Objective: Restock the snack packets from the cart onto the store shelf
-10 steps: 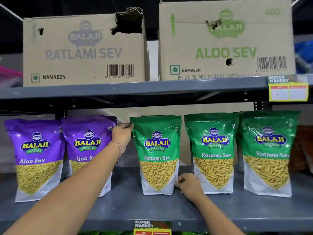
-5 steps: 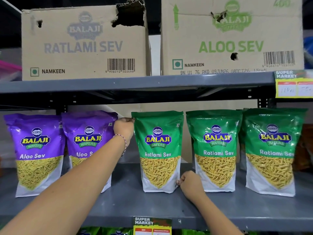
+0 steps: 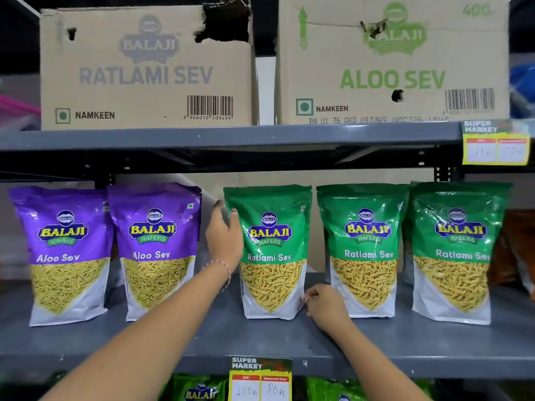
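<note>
Five snack packets stand upright on the grey shelf [image 3: 202, 337]: two purple Aloo Sev packets [image 3: 65, 253] [image 3: 157, 250] on the left and three green Ratlami Sev packets on the right. My left hand [image 3: 224, 237] is beside the upper left edge of the nearest green packet [image 3: 270, 250], fingers apart, thumb touching the packet's edge. My right hand [image 3: 324, 305] is low on the shelf, fingers pinched on that packet's bottom right corner. The other green packets [image 3: 366, 250] [image 3: 457, 253] stand untouched. No cart is in view.
Two cardboard cartons, Ratlami Sev [image 3: 147, 70] and Aloo Sev [image 3: 392, 62], sit on the upper shelf [image 3: 231, 136]. Yellow price tags hang on the shelf edges [image 3: 260, 380] [image 3: 496, 146]. More green packets [image 3: 199, 390] show on the shelf below. A gap separates purple and green packets.
My left hand has let go of the green packet's top left corner and slid down its left edge, fingers spreading. My right hand stays at the bottom right corner.
</note>
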The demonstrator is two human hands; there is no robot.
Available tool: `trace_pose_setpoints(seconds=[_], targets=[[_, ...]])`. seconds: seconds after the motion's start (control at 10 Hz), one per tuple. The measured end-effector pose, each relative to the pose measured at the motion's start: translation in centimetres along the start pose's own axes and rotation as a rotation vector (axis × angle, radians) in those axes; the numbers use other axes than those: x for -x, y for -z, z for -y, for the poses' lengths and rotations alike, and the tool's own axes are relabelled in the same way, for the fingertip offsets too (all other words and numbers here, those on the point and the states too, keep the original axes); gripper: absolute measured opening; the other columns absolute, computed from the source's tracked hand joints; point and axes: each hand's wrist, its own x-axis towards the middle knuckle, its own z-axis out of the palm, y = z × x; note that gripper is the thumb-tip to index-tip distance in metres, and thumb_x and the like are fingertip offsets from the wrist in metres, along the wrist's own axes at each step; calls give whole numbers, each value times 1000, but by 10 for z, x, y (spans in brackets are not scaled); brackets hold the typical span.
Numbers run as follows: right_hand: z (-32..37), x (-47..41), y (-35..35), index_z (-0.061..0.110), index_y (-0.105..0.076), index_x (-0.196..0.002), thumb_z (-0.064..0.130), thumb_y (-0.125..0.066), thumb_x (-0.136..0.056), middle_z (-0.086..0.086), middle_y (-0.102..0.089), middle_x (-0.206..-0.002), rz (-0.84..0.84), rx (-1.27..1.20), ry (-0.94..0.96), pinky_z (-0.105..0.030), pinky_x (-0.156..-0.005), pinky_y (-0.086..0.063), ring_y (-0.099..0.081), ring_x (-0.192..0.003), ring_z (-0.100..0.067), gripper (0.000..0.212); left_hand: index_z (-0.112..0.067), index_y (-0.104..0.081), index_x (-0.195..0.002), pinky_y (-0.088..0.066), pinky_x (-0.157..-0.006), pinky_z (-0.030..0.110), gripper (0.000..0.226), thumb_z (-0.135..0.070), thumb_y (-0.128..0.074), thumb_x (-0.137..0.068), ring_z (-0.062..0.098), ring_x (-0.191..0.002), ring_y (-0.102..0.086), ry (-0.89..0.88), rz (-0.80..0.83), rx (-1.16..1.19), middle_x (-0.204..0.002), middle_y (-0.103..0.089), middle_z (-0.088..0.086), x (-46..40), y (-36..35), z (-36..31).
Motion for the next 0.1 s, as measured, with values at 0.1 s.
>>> trace_pose_setpoints(seconds=[0.1], targets=[[6,12,8,10,-57,-72,14,-49,-96,-5,-56,-62,-139,-44,82,-33,-52,-34,-55,-67,-27,25,-11,-21,-150,-15,-122,41,59,-30,-41,-97,23,-149,-14,-239,79,-124,-160,-21,6,24,-4,11]])
